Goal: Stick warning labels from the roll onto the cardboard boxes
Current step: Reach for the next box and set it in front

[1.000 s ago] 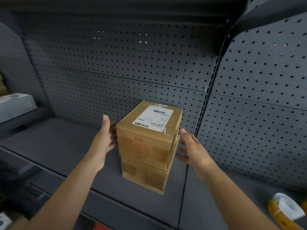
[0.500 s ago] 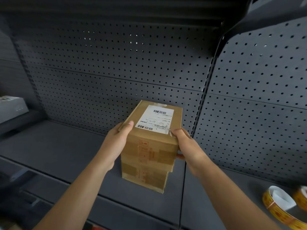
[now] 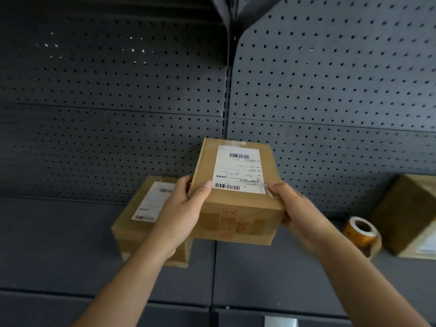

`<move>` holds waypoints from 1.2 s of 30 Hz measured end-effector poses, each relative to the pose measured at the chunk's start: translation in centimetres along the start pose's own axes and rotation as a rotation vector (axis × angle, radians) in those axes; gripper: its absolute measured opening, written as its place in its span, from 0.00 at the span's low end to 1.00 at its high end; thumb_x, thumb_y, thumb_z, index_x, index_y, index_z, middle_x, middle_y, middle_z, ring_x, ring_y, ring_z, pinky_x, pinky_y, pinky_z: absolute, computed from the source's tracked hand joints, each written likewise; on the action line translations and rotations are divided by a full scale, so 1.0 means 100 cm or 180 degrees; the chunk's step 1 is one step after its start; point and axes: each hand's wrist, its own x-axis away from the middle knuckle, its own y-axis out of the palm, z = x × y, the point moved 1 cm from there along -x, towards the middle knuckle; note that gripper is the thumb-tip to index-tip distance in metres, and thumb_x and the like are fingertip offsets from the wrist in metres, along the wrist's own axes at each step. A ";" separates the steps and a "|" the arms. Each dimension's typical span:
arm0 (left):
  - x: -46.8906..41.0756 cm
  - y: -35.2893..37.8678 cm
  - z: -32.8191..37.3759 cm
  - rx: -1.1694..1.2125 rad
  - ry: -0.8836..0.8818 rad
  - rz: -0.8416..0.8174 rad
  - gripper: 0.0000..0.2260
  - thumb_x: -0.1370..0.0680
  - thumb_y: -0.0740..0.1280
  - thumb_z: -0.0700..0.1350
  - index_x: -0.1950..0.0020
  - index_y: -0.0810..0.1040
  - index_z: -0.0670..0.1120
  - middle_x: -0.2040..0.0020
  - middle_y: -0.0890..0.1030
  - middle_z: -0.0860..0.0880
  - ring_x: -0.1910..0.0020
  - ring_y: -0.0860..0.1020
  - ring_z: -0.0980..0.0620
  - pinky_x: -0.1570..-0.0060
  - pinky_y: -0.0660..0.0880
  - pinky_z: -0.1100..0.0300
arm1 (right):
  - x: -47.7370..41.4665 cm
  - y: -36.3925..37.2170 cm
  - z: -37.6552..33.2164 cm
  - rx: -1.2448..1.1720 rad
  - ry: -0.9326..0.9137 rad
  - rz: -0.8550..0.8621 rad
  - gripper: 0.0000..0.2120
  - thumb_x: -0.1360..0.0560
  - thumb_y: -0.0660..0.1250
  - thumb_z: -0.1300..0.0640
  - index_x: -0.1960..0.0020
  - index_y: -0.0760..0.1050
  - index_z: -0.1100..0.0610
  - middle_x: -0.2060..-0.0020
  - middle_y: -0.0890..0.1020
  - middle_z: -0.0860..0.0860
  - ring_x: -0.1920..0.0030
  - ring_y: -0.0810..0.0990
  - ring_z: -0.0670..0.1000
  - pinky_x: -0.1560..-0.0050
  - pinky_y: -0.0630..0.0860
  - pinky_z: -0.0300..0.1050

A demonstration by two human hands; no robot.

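Observation:
I hold a brown cardboard box [image 3: 238, 208] with a white shipping label on top, lifted off the shelf. My left hand [image 3: 181, 213] grips its left side and my right hand [image 3: 297, 208] grips its right side. A second cardboard box [image 3: 139, 223] with its own white label lies on the shelf below and to the left, partly hidden by my left hand. A roll of yellow warning labels [image 3: 362, 234] stands on the shelf to the right. Another cardboard box [image 3: 410, 213] sits at the right edge.
The dark grey shelf [image 3: 59, 244] runs left to right, with a perforated back panel [image 3: 118, 90] behind it and a vertical post [image 3: 226, 102] at the middle. A shelf front edge [image 3: 165, 310] runs along the bottom.
Both hands closed on the top box, lifted it off the lower box and carried it to the right. The view has shifted right, bringing the third box into sight.

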 end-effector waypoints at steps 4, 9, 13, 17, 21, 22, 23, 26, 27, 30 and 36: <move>0.002 0.043 -0.003 -0.0192 -0.0024 -0.0230 0.16 0.20 0.62 0.63 0.35 0.70 0.59 0.45 0.79 0.63 0.47 0.77 0.65 0.55 0.72 0.63 | 0.009 -0.040 0.020 -0.0149 0.0121 0.0071 0.11 0.21 0.62 0.43 0.44 0.82 0.37 0.47 0.87 0.44 0.41 0.83 0.52 0.32 0.74 0.55; 0.008 0.086 -0.018 -0.0460 -0.0264 -0.0507 0.15 0.20 0.63 0.63 0.38 0.69 0.57 0.45 0.79 0.62 0.48 0.77 0.64 0.57 0.72 0.64 | 0.014 -0.078 0.051 -0.0157 0.0306 0.0014 0.12 0.20 0.63 0.42 0.40 0.78 0.32 0.43 0.85 0.41 0.40 0.83 0.50 0.30 0.73 0.55; 0.012 0.107 -0.035 -0.0594 -0.0492 -0.0706 0.15 0.20 0.64 0.61 0.39 0.70 0.56 0.44 0.79 0.61 0.48 0.78 0.64 0.57 0.72 0.65 | 0.016 -0.093 0.073 -0.0115 0.0393 -0.0134 0.12 0.18 0.60 0.44 0.40 0.77 0.30 0.44 0.85 0.38 0.42 0.83 0.44 0.32 0.74 0.52; 0.015 0.120 -0.049 -0.0609 -0.0879 -0.0771 0.15 0.21 0.67 0.61 0.41 0.70 0.55 0.43 0.81 0.57 0.47 0.80 0.59 0.55 0.75 0.62 | 0.014 -0.104 0.092 -0.0049 0.0461 -0.0335 0.13 0.18 0.60 0.45 0.38 0.74 0.29 0.45 0.84 0.35 0.45 0.82 0.38 0.35 0.74 0.46; 0.016 0.126 -0.060 -0.0803 -0.1028 -0.0664 0.17 0.22 0.67 0.62 0.42 0.71 0.53 0.46 0.82 0.55 0.49 0.81 0.59 0.54 0.76 0.60 | 0.008 -0.110 0.110 -0.0061 0.0553 -0.0514 0.15 0.18 0.62 0.46 0.34 0.71 0.30 0.44 0.84 0.35 0.42 0.82 0.40 0.34 0.75 0.47; 0.016 0.128 -0.062 -0.0841 -0.1053 -0.0637 0.16 0.22 0.67 0.62 0.42 0.71 0.53 0.46 0.83 0.55 0.49 0.81 0.58 0.54 0.76 0.59 | 0.007 -0.111 0.113 -0.0060 0.0538 -0.0564 0.16 0.18 0.62 0.46 0.33 0.70 0.31 0.43 0.83 0.35 0.42 0.82 0.40 0.34 0.75 0.47; 0.016 0.131 -0.063 -0.0878 -0.1063 -0.0608 0.16 0.23 0.67 0.62 0.43 0.71 0.53 0.47 0.83 0.55 0.49 0.82 0.58 0.53 0.77 0.58 | 0.006 -0.113 0.116 -0.0050 0.0505 -0.0605 0.16 0.18 0.62 0.46 0.33 0.70 0.32 0.43 0.83 0.35 0.42 0.82 0.40 0.36 0.76 0.45; 0.017 0.136 -0.065 -0.0967 -0.1006 -0.0500 0.16 0.23 0.68 0.61 0.44 0.71 0.53 0.47 0.83 0.54 0.50 0.82 0.58 0.54 0.77 0.59 | 0.001 -0.119 0.125 -0.0092 0.0447 -0.0670 0.18 0.19 0.64 0.47 0.31 0.68 0.34 0.42 0.83 0.35 0.43 0.82 0.37 0.45 0.79 0.39; 0.017 0.136 -0.065 -0.0979 -0.0984 -0.0463 0.16 0.23 0.68 0.60 0.44 0.71 0.52 0.48 0.83 0.54 0.50 0.82 0.58 0.55 0.77 0.59 | 0.000 -0.119 0.126 -0.0093 0.0439 -0.0681 0.19 0.19 0.64 0.47 0.30 0.67 0.35 0.42 0.83 0.36 0.43 0.82 0.38 0.46 0.79 0.39; 0.018 0.137 -0.068 -0.0970 -0.0984 -0.0370 0.17 0.24 0.69 0.61 0.43 0.72 0.52 0.48 0.83 0.53 0.51 0.82 0.58 0.54 0.77 0.59 | -0.003 -0.122 0.129 -0.0158 0.0446 -0.0749 0.24 0.20 0.66 0.46 0.26 0.65 0.39 0.40 0.83 0.38 0.43 0.82 0.38 0.50 0.80 0.35; 0.018 0.134 -0.074 -0.1225 -0.0693 -0.0343 0.32 0.27 0.64 0.69 0.27 0.62 0.57 0.35 0.77 0.58 0.40 0.78 0.59 0.42 0.77 0.56 | -0.009 -0.147 0.132 0.0320 0.0187 0.0016 0.28 0.32 0.68 0.27 0.35 0.73 0.35 0.37 0.79 0.40 0.36 0.77 0.44 0.33 0.74 0.49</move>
